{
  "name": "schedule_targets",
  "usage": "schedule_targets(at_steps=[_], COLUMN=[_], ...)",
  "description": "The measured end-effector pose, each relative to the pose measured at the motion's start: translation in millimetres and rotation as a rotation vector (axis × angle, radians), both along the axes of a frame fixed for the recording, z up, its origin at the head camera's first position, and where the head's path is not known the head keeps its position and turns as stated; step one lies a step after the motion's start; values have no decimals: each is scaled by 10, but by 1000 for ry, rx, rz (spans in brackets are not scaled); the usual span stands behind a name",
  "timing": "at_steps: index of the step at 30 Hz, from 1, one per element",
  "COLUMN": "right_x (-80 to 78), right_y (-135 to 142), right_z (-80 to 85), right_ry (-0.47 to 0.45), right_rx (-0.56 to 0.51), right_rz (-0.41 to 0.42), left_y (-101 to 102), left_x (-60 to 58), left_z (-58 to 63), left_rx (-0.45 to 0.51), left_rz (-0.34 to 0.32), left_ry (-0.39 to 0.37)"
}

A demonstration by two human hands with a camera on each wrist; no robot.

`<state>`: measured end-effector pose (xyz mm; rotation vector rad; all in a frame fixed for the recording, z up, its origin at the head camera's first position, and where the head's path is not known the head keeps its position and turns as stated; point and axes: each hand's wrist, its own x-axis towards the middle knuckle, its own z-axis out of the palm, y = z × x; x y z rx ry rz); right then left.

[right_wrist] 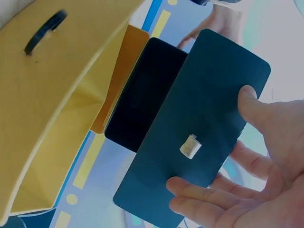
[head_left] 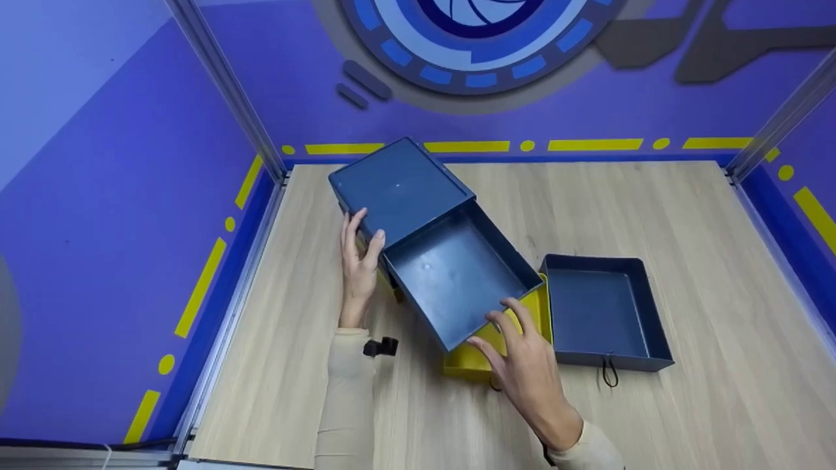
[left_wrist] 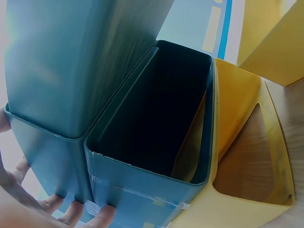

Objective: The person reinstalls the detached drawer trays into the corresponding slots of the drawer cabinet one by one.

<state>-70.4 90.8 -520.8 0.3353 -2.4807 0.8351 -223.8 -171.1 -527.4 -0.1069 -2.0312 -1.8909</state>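
A dark blue drawer cabinet (head_left: 398, 189) stands at an angle on the table, its upper drawer (head_left: 457, 267) pulled out. My left hand (head_left: 359, 264) rests against the cabinet's left side with spread fingers; in the left wrist view its fingertips touch the dark blue casing (left_wrist: 137, 183). Below lie a dark, empty-looking opening and a yellow frame (left_wrist: 280, 166). My right hand (head_left: 526, 359) is at the drawer's front, its fingers fairly straight against the front panel (right_wrist: 204, 99). A small whitish piece (right_wrist: 190, 147) sits on that panel.
A yellow drawer (head_left: 467, 362) lies partly beneath the pulled-out drawer. Beside it on the right sits another dark blue drawer (head_left: 597, 307) with a black loop handle (head_left: 610, 372). Blue-purple panels (head_left: 130, 196) border the wooden table (head_left: 261, 391) at the back and sides.
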Motion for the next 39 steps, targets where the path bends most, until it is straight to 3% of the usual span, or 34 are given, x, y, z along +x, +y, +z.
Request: schedule_targets(at_steps=[6,11,16,39], right_x=[-66,-151,-209,-491], right_y=[-19,-75,-128,-296], right_z=[-101,-233,-301,-183], right_ry=[73,148,163,147], right_rx=[-27,-143,-222,-220], right_rz=[-11,-43,-55,-52], left_y=[18,21,23,36], left_x=[-7,-33,-31,-21], left_z=[-5,10,18,9], left_rx=[6,7,-1,-11], left_rz=[8,15,23,27], left_ry=[-10,-4,-13,-1])
